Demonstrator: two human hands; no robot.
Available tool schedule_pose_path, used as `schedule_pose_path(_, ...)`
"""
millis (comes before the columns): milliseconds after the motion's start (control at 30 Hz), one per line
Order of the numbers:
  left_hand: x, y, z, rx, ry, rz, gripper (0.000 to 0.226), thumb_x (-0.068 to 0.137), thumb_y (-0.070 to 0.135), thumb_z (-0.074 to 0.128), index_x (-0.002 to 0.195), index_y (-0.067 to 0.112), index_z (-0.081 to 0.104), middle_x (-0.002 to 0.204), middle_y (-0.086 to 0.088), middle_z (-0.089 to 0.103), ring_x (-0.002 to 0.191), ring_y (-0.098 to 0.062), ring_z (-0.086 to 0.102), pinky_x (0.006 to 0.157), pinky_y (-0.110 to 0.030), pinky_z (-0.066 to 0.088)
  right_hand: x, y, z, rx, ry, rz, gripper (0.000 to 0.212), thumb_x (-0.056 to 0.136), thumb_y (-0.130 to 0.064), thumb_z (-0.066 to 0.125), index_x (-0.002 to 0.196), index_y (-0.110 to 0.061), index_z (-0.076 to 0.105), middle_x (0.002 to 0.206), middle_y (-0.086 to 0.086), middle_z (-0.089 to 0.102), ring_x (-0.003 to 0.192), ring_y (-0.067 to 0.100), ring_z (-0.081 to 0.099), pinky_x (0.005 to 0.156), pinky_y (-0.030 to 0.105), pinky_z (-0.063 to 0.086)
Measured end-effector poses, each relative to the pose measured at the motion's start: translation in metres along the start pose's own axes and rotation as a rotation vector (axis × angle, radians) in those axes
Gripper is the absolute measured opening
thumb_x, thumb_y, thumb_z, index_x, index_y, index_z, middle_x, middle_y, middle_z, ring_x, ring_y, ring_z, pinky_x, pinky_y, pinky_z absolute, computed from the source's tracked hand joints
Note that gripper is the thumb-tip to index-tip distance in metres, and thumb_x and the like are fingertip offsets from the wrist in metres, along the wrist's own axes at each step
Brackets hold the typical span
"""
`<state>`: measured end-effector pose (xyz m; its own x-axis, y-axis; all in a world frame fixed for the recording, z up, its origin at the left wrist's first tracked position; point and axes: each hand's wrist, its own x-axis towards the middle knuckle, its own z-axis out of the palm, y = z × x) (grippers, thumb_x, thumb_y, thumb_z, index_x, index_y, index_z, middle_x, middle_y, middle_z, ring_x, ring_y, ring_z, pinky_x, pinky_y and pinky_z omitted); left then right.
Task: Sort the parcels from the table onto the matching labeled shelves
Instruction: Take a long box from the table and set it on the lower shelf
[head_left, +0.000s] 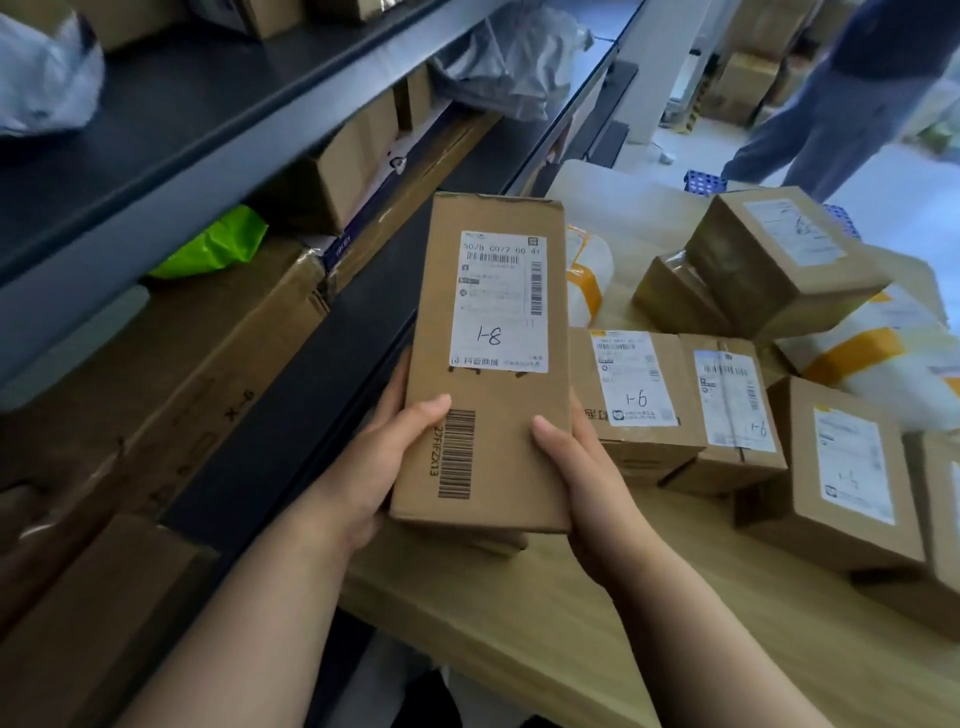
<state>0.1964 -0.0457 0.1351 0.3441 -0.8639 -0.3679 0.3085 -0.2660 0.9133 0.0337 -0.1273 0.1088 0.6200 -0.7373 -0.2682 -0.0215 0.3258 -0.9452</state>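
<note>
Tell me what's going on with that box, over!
Left hand and right hand both grip the long cardboard parcel. Label marked 1-8 faces up. Not shelved yet. Other parcels crowd the table at right.

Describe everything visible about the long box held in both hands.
The long box is closed brown cardboard, its broad face up, held over the table edge. A white shipping label with handwritten 1-8 covers its far half; a printed barcode lies by the left hand. The right hand grips the opposite side.
</note>
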Motion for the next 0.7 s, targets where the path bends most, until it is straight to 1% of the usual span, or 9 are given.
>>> schedule_pose_path(133,-0.024,0.016,0.022,-0.026,0.025,0.077,0.064,0.081,0.040,0.061,0.139,0.044,0.035,0.115,0.009,0.068,0.104,-0.012,0.066,0.085,-0.032,0.052,-0.014,-0.023,-0.016,0.011,-0.065,-0.086,0.058,0.086,-0.037,0.056,0.141,-0.034,0.038,0.135,-0.005,0.055,0.124,0.019,0.053,0.106,0.048,0.038)
schedule_pose_path(300,-0.074,0.017,0.057,-0.092,0.176,0.145,0.068,0.073,0.046,0.056,0.138,0.035,0.040,0.109,0.005,0.071,0.104,-0.015,0.066,0.094,-0.039,0.048,-0.045,-0.054,-0.037,0.010,-0.252,-0.104,0.058,0.084,-0.040,0.056,0.139,-0.035,0.041,0.132,-0.002,0.059,0.120,0.022,0.057,0.102,0.049,0.042)
schedule_pose_path(400,-0.117,0.008,0.083,-0.176,0.264,0.215,0.067,0.076,0.048,0.058,0.140,0.034,0.041,0.118,0.002,0.068,0.107,-0.016,0.065,0.091,-0.037,0.048,-0.073,-0.068,-0.047,-0.002,-0.345,-0.117,0.083,0.068,-0.057,0.072,0.141,-0.037,0.038,0.138,-0.005,0.053,0.124,0.020,0.053,0.105,0.049,0.039)
schedule_pose_path(467,-0.143,0.001,0.096,-0.211,0.319,0.248,0.067,0.078,0.053,0.061,0.139,0.035,0.042,0.128,0.000,0.062,0.111,-0.017,0.063,0.093,-0.038,0.047,-0.089,-0.073,-0.051,0.012,-0.392,-0.125,0.095,0.056,-0.059,0.078,0.140,-0.034,0.039,0.137,-0.005,0.054,0.122,0.019,0.055,0.105,0.047,0.040)
schedule_pose_path(500,-0.161,0.000,0.104,-0.229,0.362,0.282,0.065,0.078,0.053,0.060,0.139,0.033,0.044,0.127,-0.001,0.062,0.111,-0.018,0.063,0.091,-0.037,0.047,-0.100,-0.077,-0.052,0.019,-0.429,-0.122,0.092,0.056,-0.057,0.078,0.137,-0.033,0.041,0.133,-0.005,0.057,0.118,0.018,0.058,0.104,0.046,0.043)
schedule_pose_path(567,-0.191,-0.004,0.116,-0.276,0.427,0.359,0.061,0.082,0.049,0.057,0.138,0.027,0.045,0.121,-0.004,0.066,0.109,-0.021,0.064,0.088,-0.037,0.046,-0.121,-0.080,-0.052,0.001,-0.478,-0.101,0.073,0.062,-0.053,0.072,0.129,-0.038,0.046,0.128,-0.009,0.060,0.115,0.015,0.060,0.102,0.043,0.045)
schedule_pose_path(633,-0.230,-0.007,0.129,-0.299,0.509,0.432,0.058,0.085,0.048,0.052,0.137,0.023,0.046,0.120,-0.006,0.066,0.111,-0.021,0.063,0.089,-0.037,0.045,-0.142,-0.087,-0.044,-0.047,-0.562,-0.105,0.062,0.069,-0.054,0.066,0.128,-0.042,0.048,0.128,-0.011,0.059,0.114,0.011,0.059,0.100,0.039,0.046)
schedule_pose_path(667,-0.249,-0.008,0.132,-0.310,0.555,0.465,0.058,0.084,0.048,0.049,0.136,0.022,0.048,0.121,-0.006,0.066,0.112,-0.021,0.062,0.092,-0.038,0.044,-0.145,-0.091,-0.032,-0.096,-0.601,-0.112,0.057,0.077,-0.052,0.063,0.130,-0.040,0.047,0.129,-0.009,0.059,0.110,0.008,0.062,0.095,0.034,0.049)
schedule_pose_path(700,-0.269,-0.007,0.136,-0.320,0.597,0.494,0.057,0.083,0.048,0.046,0.133,0.020,0.051,0.121,-0.006,0.066,0.113,-0.020,0.061,0.094,-0.038,0.043,-0.150,-0.093,-0.020,-0.158,-0.647,-0.127,0.048,0.087,-0.045,0.059,0.132,-0.036,0.046,0.126,-0.004,0.061,0.100,0.004,0.065,0.083,0.025,0.053)
